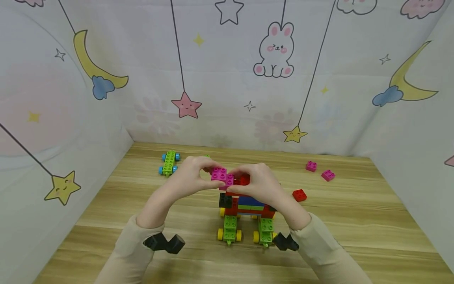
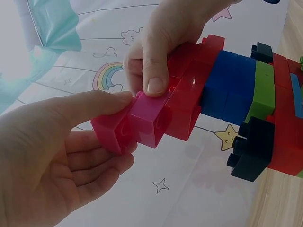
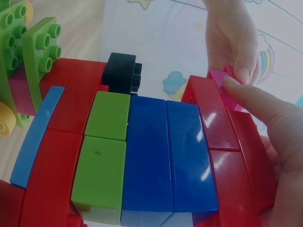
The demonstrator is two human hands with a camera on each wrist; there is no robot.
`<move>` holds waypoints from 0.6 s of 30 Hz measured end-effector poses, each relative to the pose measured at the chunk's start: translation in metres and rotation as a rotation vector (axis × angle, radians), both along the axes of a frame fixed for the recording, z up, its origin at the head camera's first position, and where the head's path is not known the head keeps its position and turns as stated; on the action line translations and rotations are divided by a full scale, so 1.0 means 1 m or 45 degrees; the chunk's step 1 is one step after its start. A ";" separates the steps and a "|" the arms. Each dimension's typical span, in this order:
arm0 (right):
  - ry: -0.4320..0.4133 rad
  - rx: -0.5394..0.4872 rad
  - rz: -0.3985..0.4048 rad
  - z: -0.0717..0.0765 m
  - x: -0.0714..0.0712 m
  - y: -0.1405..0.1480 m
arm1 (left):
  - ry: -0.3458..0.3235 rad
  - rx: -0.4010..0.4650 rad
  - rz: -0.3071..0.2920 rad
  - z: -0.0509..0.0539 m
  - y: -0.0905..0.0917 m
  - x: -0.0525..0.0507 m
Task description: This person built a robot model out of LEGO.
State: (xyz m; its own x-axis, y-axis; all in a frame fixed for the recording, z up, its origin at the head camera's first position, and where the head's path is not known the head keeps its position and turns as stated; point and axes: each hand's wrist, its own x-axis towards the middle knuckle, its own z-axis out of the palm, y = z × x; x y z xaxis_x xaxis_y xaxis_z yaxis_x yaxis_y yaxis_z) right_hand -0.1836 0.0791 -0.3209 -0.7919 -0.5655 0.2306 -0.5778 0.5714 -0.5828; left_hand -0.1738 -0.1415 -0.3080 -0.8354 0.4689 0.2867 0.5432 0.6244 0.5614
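My left hand [image 1: 191, 173] pinches a pink building brick [image 1: 219, 173] between thumb and fingers at the top left of a built block vehicle [image 1: 250, 205]. Right beside it, one step lower, sits a second pink brick [image 2: 149, 120] on the red bricks [image 2: 187, 106] of the top layer. The thumb of my right hand [image 1: 257, 181] presses that second brick, and its fingers curl round behind. Blue bricks [image 3: 149, 151], green bricks [image 3: 100, 165] and a black brick [image 3: 120, 73] form the layers below. Green wheeled bases [image 1: 229, 228] with yellow wheels carry the build.
A green base with blue wheels [image 1: 169, 162] stands at the back left of the wooden table [image 1: 354, 236]. Two loose pink bricks [image 1: 328, 175] and a red brick [image 1: 299, 195] lie to the right. A printed cloth [image 1: 227, 79] encloses the back and sides.
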 end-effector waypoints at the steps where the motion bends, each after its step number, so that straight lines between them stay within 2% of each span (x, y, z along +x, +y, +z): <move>1: 0.000 0.001 0.000 0.000 0.000 0.000 | -0.004 0.001 0.002 0.000 0.000 0.000; 11: -0.013 0.008 -0.018 0.002 0.001 0.000 | -0.012 -0.004 0.024 -0.004 0.001 -0.001; 18: -0.033 0.016 -0.020 0.003 0.000 0.000 | 0.036 0.026 0.017 -0.011 0.002 0.000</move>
State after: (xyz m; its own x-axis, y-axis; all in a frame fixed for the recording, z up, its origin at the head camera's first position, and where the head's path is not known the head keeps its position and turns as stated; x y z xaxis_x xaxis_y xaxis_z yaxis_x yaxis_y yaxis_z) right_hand -0.1836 0.0788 -0.3178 -0.8062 -0.5558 0.2028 -0.5535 0.5874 -0.5904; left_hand -0.1740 -0.1392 -0.3192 -0.8329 0.4519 0.3194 0.5507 0.6200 0.5588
